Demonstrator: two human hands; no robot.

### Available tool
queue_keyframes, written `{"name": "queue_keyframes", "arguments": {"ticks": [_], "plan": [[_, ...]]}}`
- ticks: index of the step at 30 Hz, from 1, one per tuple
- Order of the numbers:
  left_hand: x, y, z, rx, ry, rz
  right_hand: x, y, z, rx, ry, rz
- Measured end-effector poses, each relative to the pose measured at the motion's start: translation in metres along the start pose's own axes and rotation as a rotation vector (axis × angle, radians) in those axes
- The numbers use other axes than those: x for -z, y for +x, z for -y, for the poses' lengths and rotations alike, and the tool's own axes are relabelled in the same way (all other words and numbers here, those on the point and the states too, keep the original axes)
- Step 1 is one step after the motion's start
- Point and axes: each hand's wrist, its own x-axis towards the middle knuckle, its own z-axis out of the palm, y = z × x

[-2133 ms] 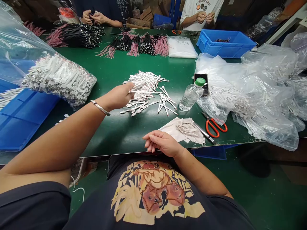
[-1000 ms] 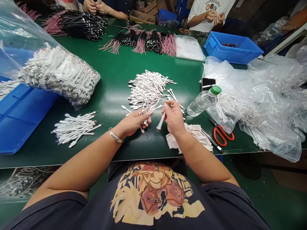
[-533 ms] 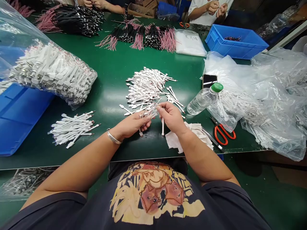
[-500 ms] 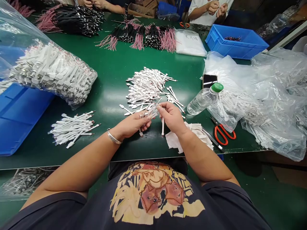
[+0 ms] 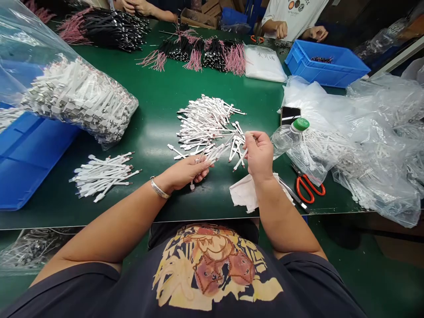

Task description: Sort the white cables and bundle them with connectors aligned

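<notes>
The right hand (image 5: 260, 154) had just parted from the left, swinging out toward the clear plastic water bottle (image 5: 285, 139) and pinching one slim white flat cable (image 5: 240, 160) in its fingers. The left hand (image 5: 183, 173) stayed curled, clenching a small bunch of white cables (image 5: 207, 158) just above the loose white heap (image 5: 207, 123) on the green workbench (image 5: 152, 88).

My green tabletop (image 5: 152, 97) carries a loose heap of white flat-tipped cables (image 5: 207, 123) at its middle. Left of the heap lie a smaller bunch (image 5: 102, 176) and a bulging clear bag (image 5: 76, 104) of them; beyond it, black-and-pink wire bundles (image 5: 198, 55) and a blue crate (image 5: 326, 64); right of it, orange-handled scissors (image 5: 306, 187) and crumpled plastic (image 5: 374, 145); just before it, what looks like a pale cloth (image 5: 243, 198).
</notes>
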Motion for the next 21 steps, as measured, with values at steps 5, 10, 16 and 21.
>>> {"name": "queue_keyframes", "arguments": {"ticks": [5,10,16,21], "plan": [[-0.002,0.002,0.0,0.028,-0.172,-0.088,0.0,-0.012,0.003,0.337,-0.202,-0.022],[-0.002,0.003,0.001,0.004,-0.187,-0.037,-0.013,-0.033,0.006,0.56,-0.324,0.23],[-0.005,0.003,-0.001,-0.044,-0.154,-0.017,-0.018,-0.038,0.003,0.425,-0.252,0.328],[-0.004,0.007,0.002,-0.002,-0.251,-0.061,-0.02,-0.041,0.004,0.377,-0.236,0.46]]}}
